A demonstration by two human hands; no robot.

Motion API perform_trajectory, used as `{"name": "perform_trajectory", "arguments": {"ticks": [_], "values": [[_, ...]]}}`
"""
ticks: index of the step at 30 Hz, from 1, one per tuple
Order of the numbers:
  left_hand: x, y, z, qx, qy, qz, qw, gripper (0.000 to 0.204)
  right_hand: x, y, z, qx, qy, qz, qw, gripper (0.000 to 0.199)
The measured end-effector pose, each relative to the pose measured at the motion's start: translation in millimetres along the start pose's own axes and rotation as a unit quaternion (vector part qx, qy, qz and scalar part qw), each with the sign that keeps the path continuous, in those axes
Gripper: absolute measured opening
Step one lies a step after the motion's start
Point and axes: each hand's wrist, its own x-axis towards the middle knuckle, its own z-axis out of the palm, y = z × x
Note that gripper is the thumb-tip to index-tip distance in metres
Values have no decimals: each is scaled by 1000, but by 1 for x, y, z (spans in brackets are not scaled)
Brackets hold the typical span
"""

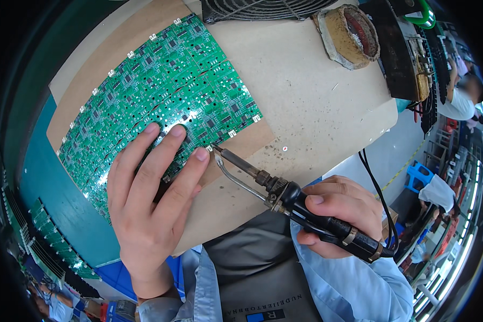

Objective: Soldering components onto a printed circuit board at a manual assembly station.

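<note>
A large green circuit board panel (161,91) lies on brown cardboard, with white connectors (232,133) along its long edges. My left hand (150,198) rests on its near side, fingers spread and stretched out. One fingertip touches the edge beside a white connector. In my right hand (349,209) is a soldering iron (292,196) with a black handle and a thin metal feed tube (236,180) beside its shaft. The iron's tip meets the board edge by that connector, close to my left fingertip; exact contact is too small to tell.
A round fan grille (263,9) stands at the back. Further right are a crusty tan pot (351,35) and a dark box-shaped unit (400,53). Black cables (378,188) trail behind my right hand. More boards (59,236) stand at lower left. A person (461,96) works far right.
</note>
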Motion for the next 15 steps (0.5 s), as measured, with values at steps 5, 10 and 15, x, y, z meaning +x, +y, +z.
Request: {"name": "perform_trajectory", "arguments": {"ticks": [5, 10, 15], "values": [[0, -1, 0, 2, -1, 3, 1000, 45, 0, -1, 0, -1, -5, 5, 1000, 54], [-1, -1, -1, 6, -1, 5, 1000, 45, -2, 0, -1, 4, -4, 4, 1000, 53], [0, 0, 0, 8, -1, 5, 1000, 46, -4, -1, 0, 14, 4, 2, 1000, 52]]}}
